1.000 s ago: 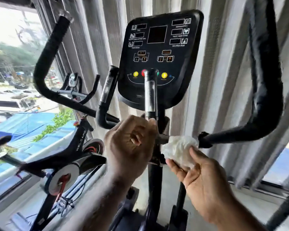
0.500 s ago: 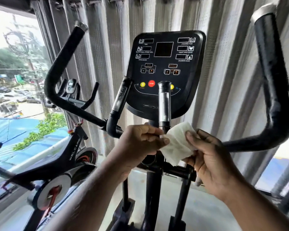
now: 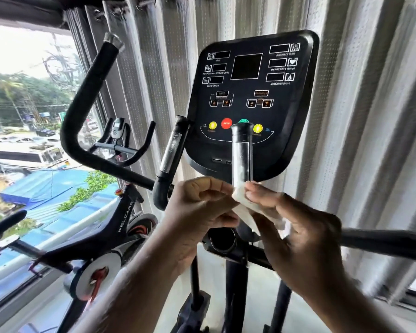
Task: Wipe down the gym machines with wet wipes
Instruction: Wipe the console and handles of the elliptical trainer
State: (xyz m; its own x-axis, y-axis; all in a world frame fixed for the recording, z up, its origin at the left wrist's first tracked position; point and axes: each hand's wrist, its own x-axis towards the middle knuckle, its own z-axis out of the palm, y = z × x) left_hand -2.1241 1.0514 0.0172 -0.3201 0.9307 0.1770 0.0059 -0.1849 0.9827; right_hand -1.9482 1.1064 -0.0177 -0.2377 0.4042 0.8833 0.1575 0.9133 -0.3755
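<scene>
Curtain [image 3: 154,68] behind; wipe [image 3: 241,200] partly hidden

"STOP" on red button [image 3: 226,123], "CALORIES" on console [image 3: 294,111], "WELCARE" on bike frame [image 3: 101,239]

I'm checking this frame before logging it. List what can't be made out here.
Head view only.
- Wet wipe: mostly hidden between left hand and right hand.
- Console small print: blurred, hardly legible.
- Right handlebar: upper part cut off by the right edge.
- Lower frame: partly hidden by both forearms, cut by bottom edge.
</scene>
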